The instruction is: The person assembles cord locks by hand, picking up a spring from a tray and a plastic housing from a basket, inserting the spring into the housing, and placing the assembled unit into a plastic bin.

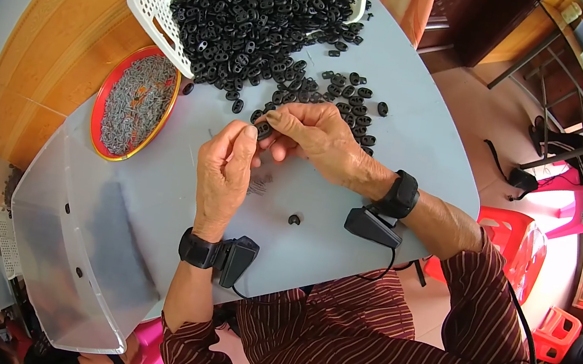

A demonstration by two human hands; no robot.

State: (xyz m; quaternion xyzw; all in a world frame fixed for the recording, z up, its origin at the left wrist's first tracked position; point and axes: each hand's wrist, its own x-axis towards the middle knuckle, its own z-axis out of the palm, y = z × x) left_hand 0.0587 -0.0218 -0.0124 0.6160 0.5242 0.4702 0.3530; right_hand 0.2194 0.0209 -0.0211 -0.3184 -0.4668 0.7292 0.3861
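Over the middle of the grey table, a small black oval piece with holes [264,130] sits between the fingertips of both hands. My right hand [320,141] pinches it with thumb and fingers from the right. My left hand [228,165] is closed at its left edge, thumb against forefinger; anything smaller in that pinch is hidden. Just below the fingers lies a small bunch of thin grey metal pieces [259,183]. One black curved piece [294,219] rests alone nearer to me. Loose black oval pieces [297,91] spread over the table beyond my hands.
A tipped white perforated basket [153,5] spills a heap of black pieces [259,19]. Left of it stands a red bowl [96,115] full of small grey metal pieces. A clear plastic cover [64,238] lies along the left edge. Red stools [522,250] stand at right.
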